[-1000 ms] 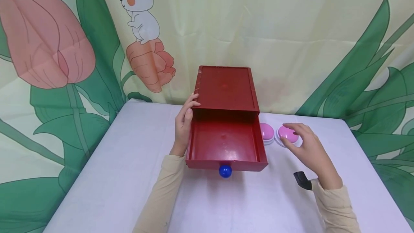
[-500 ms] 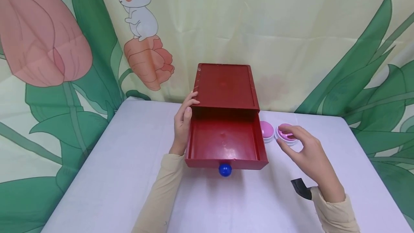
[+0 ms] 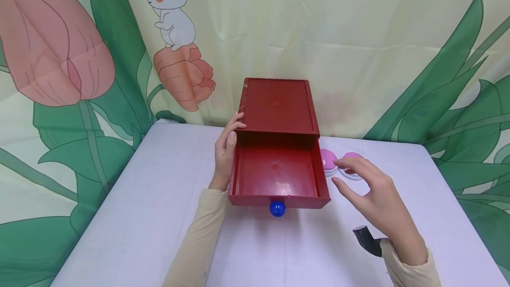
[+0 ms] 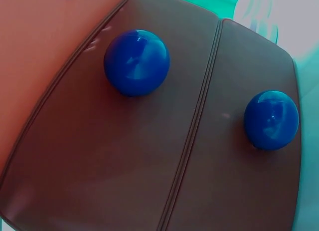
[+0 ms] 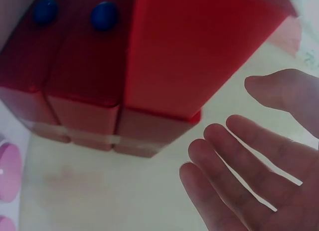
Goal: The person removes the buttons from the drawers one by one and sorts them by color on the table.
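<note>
left hand (image 3: 225, 156) on cabinet (image 3: 277, 114), right hand (image 3: 376, 194) — thumb apart

From here I see a bare left hand (image 3: 224, 158) and creased beige left sleeve (image 3: 201, 236) with a tiny mark (image 3: 205, 274); the bare right hand (image 3: 377, 200) has a matching right sleeve (image 3: 414, 273), a curved black piece (image 3: 365, 239) jutting beside it.
</note>
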The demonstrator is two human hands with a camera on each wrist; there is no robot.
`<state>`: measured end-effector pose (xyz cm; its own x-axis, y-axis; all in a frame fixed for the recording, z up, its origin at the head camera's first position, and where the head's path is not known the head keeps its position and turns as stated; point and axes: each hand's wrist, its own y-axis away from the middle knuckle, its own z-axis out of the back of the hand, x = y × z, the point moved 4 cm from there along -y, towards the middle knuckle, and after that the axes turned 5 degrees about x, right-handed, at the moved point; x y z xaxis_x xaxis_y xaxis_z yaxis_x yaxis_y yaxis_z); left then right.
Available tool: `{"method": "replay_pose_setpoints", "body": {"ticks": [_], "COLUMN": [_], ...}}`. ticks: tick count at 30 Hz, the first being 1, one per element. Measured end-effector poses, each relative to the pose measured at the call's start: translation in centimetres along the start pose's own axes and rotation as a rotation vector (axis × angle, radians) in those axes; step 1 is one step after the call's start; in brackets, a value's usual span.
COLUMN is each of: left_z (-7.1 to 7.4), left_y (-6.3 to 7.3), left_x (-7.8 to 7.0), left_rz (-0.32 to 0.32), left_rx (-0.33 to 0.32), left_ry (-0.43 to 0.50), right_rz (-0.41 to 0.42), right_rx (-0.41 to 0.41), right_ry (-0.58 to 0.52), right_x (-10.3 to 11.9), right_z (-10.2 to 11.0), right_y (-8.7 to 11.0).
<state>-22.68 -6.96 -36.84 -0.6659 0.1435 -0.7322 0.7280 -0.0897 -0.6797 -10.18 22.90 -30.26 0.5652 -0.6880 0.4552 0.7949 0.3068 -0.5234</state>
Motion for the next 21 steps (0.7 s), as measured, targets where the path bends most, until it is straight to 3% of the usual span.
{"method": "replay_pose_setpoints", "body": {"ticks": [10,15,21], "left_z": [0.1,0.0,0.0], "left_y": [0.1,0.2,0.1], "left_x": [0.1,0.1,0.0], "left_rz": [0.0,0.001,-0.008], "left_rx": [-0.001,0.002,-0.001], "left_ry": [0.008,-0.01,-0.027], "right_rz": [0.029,0.0,0.027], "right_rx": [0.028,0.051,0.049], "right_ry": [-0.008,0.011,0.004], "right_x": [3.2,4.1,5.0], "right_z": [0.6,0.8,1.1], "right_y": [0.3,0.5,0.6]}}
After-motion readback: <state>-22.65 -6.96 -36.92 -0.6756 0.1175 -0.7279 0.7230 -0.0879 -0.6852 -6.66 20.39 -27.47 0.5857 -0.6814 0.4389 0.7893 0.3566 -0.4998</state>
